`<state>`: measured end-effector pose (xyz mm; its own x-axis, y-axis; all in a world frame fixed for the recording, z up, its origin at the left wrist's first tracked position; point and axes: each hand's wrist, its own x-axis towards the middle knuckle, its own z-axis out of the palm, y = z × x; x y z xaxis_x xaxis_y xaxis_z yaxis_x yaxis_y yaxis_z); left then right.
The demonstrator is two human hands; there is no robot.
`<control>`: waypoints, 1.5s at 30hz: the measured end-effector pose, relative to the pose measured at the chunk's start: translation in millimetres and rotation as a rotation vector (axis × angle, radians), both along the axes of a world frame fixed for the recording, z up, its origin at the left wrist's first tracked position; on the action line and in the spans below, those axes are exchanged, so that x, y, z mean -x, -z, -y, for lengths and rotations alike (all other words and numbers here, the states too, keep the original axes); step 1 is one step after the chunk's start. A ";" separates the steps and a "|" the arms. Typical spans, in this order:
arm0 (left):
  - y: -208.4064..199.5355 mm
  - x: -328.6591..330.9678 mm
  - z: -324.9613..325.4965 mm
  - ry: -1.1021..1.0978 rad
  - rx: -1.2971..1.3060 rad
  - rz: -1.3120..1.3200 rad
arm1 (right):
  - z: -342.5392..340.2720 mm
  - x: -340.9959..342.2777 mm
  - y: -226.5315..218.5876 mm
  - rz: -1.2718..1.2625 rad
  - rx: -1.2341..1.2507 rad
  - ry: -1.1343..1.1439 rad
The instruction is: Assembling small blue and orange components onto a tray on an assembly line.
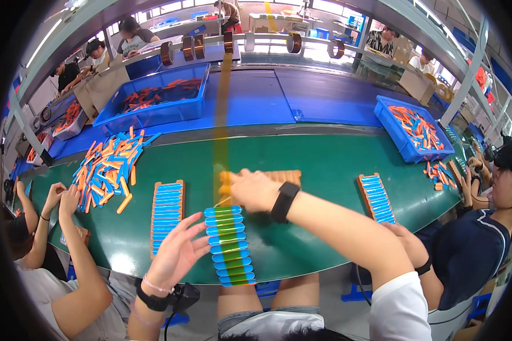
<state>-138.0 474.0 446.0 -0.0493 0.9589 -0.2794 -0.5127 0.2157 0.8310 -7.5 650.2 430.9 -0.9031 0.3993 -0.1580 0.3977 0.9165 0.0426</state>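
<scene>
A row of blue flat pieces (231,261), banded down the middle by see-through amber tape, lies before me and reaches the table's near edge. My left hand (179,248) is beside its left side, fingers stretched out and apart, holding nothing I can see. My right hand (255,191) is at the row's far end, over an orange-brown slotted rack (284,175), with its fingers bent together. A thin pale sliver shows by those fingertips; what they hold is too small to name. The amber tape strip (222,102) hangs from a tape roll (228,42) down to the rack's left end.
Racks of blue pieces stand left (168,210) and right (376,199). A loose orange and blue heap (105,170) lies at far left. Blue bins (153,116) (407,148) stand behind. Co-workers sit close on both sides. A bar of tape rolls (294,42) crosses overhead.
</scene>
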 end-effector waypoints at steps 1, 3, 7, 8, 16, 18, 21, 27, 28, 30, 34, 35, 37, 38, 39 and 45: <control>2.3 1.2 9.1 -0.050 -0.013 -0.009 | -10.6 -3.9 0.0 -0.039 0.004 0.016; -3.8 0.3 21.7 -0.060 -0.091 -0.091 | -36.2 -28.1 3.0 -0.096 -0.040 0.093; -7.3 12.7 47.1 -0.147 -0.209 -0.382 | -96.8 -112.2 18.5 -0.179 -0.212 0.196; -5.1 18.0 54.0 -0.223 -0.239 -0.516 | -108.5 -136.1 20.1 -0.216 -0.267 0.196; 30.9 52.4 83.9 -0.299 0.047 -1.427 | -104.1 -188.2 -2.7 -0.003 -0.238 0.563; 50.2 62.1 86.6 -0.314 -0.012 -1.514 | -72.6 -145.1 -4.2 -0.174 -0.078 0.478; 48.6 64.4 72.6 -0.274 -0.002 -1.556 | -23.0 -78.6 0.2 -0.285 0.230 0.360; 54.3 62.6 60.4 -0.264 -0.144 -1.561 | 24.5 -24.1 5.2 -0.373 0.674 0.484; 56.3 58.5 60.3 -0.270 -0.161 -1.557 | 26.8 -23.3 2.9 -0.373 0.673 0.483; 57.3 48.6 60.1 -0.270 -0.172 -1.558 | 35.0 -24.7 -6.9 -0.625 1.349 0.602; 54.3 11.2 53.0 -0.279 -0.170 -1.586 | 59.2 -46.1 -36.6 -0.879 1.614 0.664; 54.2 0.5 50.6 -0.268 -0.177 -1.585 | 62.0 -52.6 -40.8 -0.935 1.617 0.614; 54.2 -21.9 43.5 -0.243 -0.209 -1.579 | 68.9 -65.8 -50.8 -1.138 1.522 0.596; 56.0 -31.5 40.8 -0.236 -0.227 -1.578 | 69.9 -70.8 -51.7 -1.228 1.482 0.566; 58.7 -41.1 38.2 -0.242 -0.240 -1.586 | 71.6 -75.2 -53.2 -1.283 1.486 0.575; 65.5 -71.5 32.8 -0.247 -0.276 -1.565 | 110.2 -101.5 -38.2 -1.323 1.414 0.585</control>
